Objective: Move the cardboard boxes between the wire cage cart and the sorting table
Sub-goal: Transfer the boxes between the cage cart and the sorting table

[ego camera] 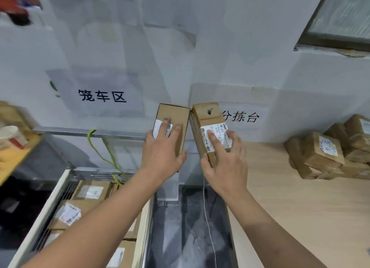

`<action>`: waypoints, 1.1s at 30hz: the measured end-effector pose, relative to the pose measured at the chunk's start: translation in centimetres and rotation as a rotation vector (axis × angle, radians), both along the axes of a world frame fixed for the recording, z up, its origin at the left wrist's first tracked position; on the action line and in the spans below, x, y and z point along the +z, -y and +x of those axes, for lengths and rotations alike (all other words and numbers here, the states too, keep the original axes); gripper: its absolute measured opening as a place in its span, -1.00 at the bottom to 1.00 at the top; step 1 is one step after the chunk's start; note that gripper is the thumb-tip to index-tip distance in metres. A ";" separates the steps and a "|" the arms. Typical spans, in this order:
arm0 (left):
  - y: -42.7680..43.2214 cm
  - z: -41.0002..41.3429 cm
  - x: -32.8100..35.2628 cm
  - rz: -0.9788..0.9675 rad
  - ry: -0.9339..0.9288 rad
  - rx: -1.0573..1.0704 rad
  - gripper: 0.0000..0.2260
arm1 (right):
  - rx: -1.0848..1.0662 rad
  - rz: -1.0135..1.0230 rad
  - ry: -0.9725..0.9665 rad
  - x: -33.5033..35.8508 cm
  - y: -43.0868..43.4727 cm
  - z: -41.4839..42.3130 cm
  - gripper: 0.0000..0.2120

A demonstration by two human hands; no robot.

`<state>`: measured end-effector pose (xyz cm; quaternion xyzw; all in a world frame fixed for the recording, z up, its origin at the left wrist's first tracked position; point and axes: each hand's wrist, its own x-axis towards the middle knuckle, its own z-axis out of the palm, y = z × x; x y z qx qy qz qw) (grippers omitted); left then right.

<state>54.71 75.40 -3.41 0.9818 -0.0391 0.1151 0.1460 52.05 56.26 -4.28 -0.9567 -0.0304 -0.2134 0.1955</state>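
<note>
Both hands up, each w/ one carton.

- Left hand: grips left box. Fingers spread flat over top face, partly covering white label; thumb hooked round box's near right edge.
- Right hand: grips right box. Fingers across its printed label, thumb on box's left side. Small dark hole in cardboard twd far end.
- Both boxes long, narrow, brown, held in air just off bench left edge, above the bench top. Far ends lean together; can't tell if touching. Near ends apart.
- Bench: pale wood top. At its far right cnr, a pile of boxes, brown, labelled, stacked loose against the wall.
- Strip of dark floor runs along bench's left edge.
- Wire cage cart sits left of bench, across that strip. More cardboard boxes inside, labels up, several layers.
- Green cord tied on cart's back rail, left of bench.
- Thin white string hangs below right hand, along bench's left edge.
- Wall behind bench: paper sign, partly hidden by right box. Second sign on the wall left of bench, above cart.
- Far left of bench: yellow shelf w/ paper cup, blurred.
</note>
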 end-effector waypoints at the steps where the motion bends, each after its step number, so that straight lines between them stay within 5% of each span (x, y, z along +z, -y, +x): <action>1: -1.3 -0.6 -0.1 0.000 -0.009 0.026 -0.27 | 0.027 -0.003 -0.004 -0.2 -1.2 -0.1 -0.34; 23: -16.9 -3.8 -12.4 -0.080 -0.330 0.679 -0.29 | 0.757 -0.015 -0.281 -12.4 -19.2 8.5 -0.41; 33: -20.5 -5.9 -20.7 -0.200 -0.448 0.823 -0.40 | 0.867 -0.151 -0.583 -20.8 -24.6 8.8 -0.33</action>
